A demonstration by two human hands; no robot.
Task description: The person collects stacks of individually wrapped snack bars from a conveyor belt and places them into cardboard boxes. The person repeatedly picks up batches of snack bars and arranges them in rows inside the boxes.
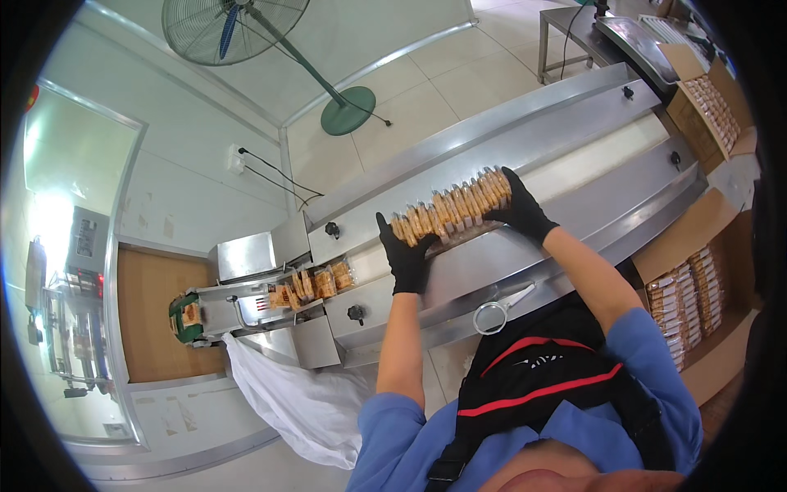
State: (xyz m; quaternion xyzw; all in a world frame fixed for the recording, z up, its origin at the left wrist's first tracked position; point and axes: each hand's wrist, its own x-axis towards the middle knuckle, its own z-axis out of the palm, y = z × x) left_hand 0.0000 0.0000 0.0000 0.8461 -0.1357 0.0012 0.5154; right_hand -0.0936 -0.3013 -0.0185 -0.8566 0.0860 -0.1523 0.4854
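Observation:
A row of packaged snacks (451,207), orange-brown in clear wrappers and standing on edge side by side, spans the space between my two gloved hands over the steel conveyor. At its left end my left hand (406,256), in a black glove, presses with thumb and fingers around the last packs. My right hand (522,209), also black-gloved, closes on the opposite end. Between them the packs are squeezed into one slightly slanting row. Further left, several loose snack packs (311,284) lie jumbled on the belt near the chute.
A steel conveyor (566,201) with a white belt runs diagonally across. Open cartons of packs stand at right, one near (697,303), one farther (709,111). A round-framed tool (492,317) rests at the front edge. A green fan base (348,111) stands behind; white cloth (287,402) hangs at left.

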